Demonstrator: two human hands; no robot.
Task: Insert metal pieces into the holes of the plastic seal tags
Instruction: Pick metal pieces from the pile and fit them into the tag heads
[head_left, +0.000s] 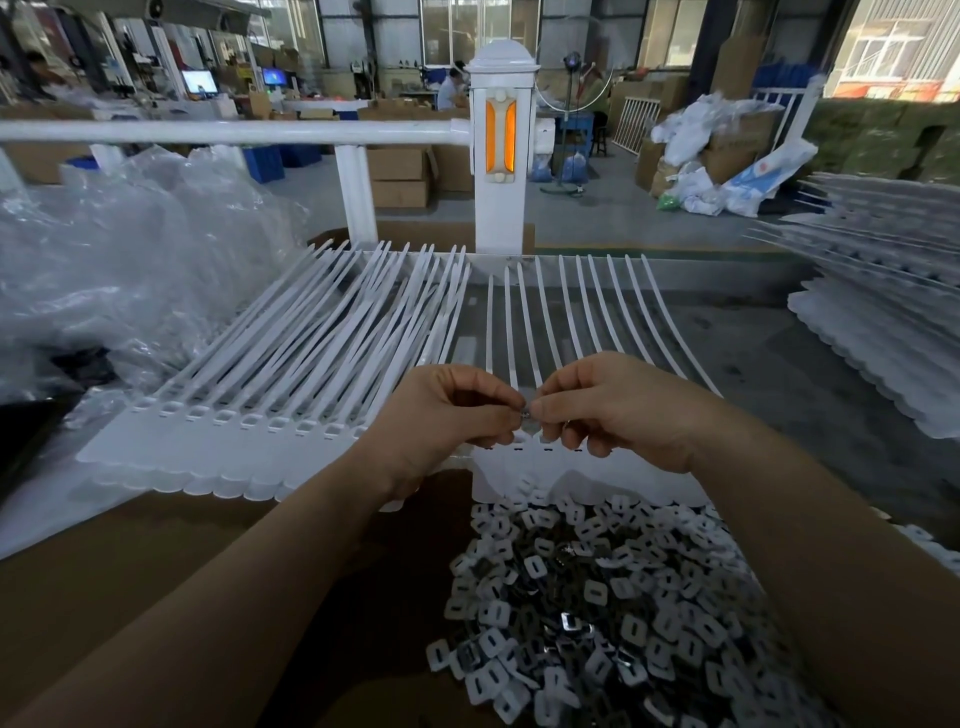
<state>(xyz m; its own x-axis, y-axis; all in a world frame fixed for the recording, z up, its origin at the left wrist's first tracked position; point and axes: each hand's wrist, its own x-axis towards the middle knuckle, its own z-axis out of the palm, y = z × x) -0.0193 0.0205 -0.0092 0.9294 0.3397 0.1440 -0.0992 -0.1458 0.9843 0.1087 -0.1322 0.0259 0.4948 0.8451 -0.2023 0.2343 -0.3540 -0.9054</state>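
Note:
A strip of white plastic seal tags (545, 467) lies in front of me, its long tails fanning away toward the back. My left hand (441, 415) and my right hand (608, 405) meet just above the strip's row of holes. Together their fingertips pinch a small metal piece (526, 413). A heap of shiny metal pieces (597, 597) lies near me on the brown cardboard, below both hands. Whether other pieces sit inside either hand is hidden.
A stack of tag strips (234, 436) with square holes lies to the left. More stacked strips (883, 338) stand at the right. Crumpled clear plastic bags (130, 270) fill the far left. A white railing post (501, 156) rises behind the table.

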